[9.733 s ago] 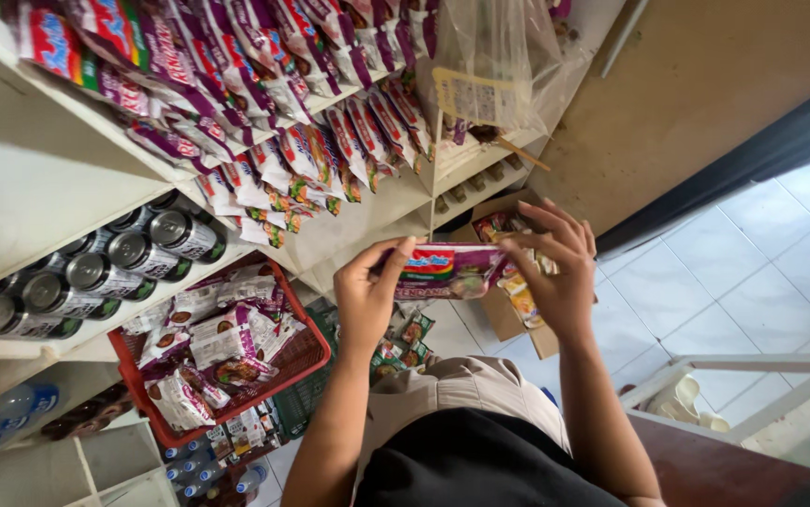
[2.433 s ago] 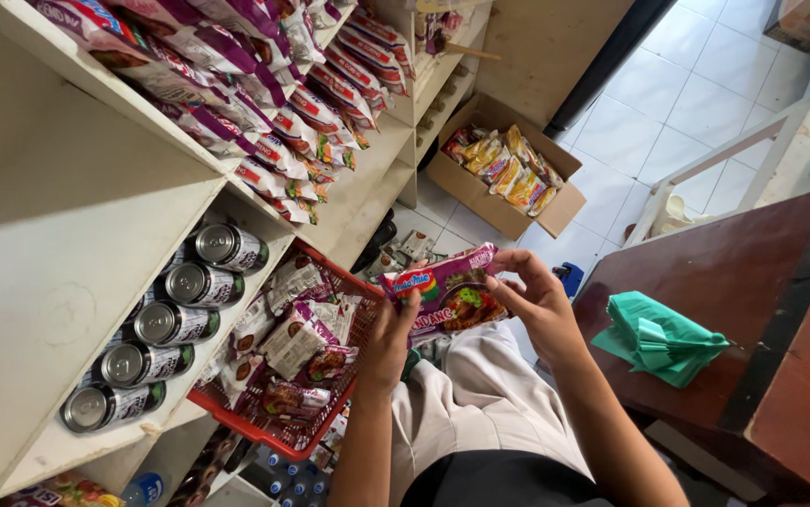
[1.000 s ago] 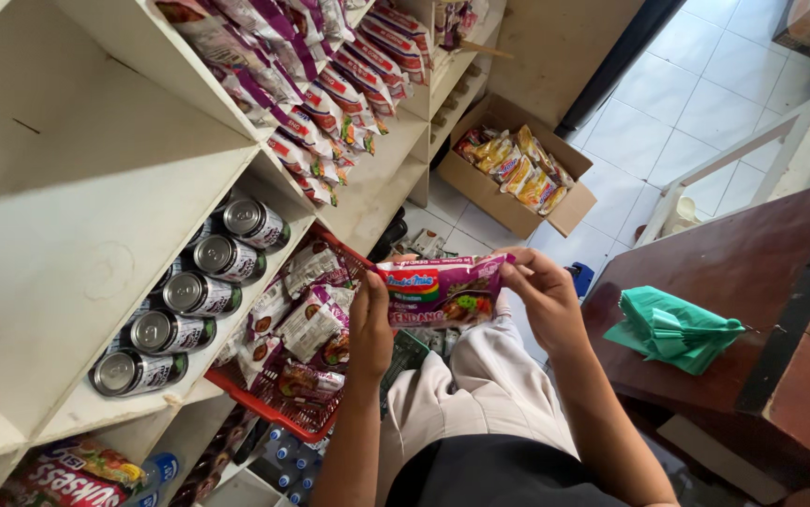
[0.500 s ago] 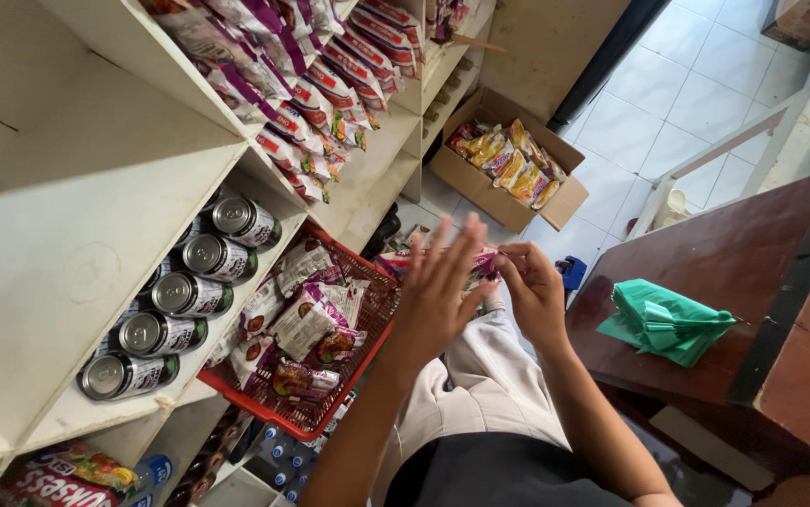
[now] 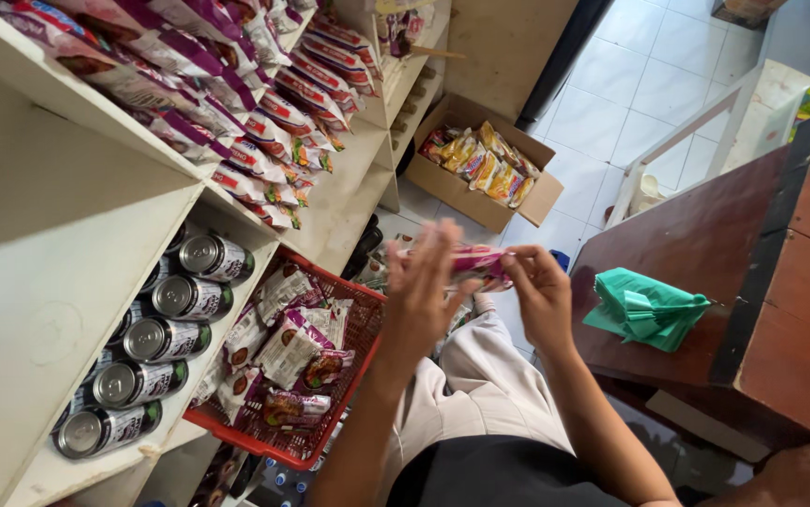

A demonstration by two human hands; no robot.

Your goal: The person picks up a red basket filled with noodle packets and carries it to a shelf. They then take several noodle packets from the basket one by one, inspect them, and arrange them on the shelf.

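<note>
My right hand [image 5: 538, 293] pinches one end of a pink and red snack packet [image 5: 476, 262], held flat above my lap. My left hand [image 5: 422, 300] is blurred, with its fingers spread, just left of the packet and partly in front of it; it grips nothing. Below and to the left of that hand a red plastic basket [image 5: 347, 424] with several similar packets rests on a white shelf.
Several metal cans [image 5: 154, 339] lie on their sides on the shelf beside the basket. Rows of purple and red packets [image 5: 236, 89] fill the upper shelves. An open cardboard box of yellow packets [image 5: 486, 165] stands on the tiled floor. A green folded bag [image 5: 647, 308] lies on a dark wooden table [image 5: 799, 282].
Both hands held the packet by its ends a second ago. My left hand has since let go and opened its fingers, while my right hand keeps the packet.
</note>
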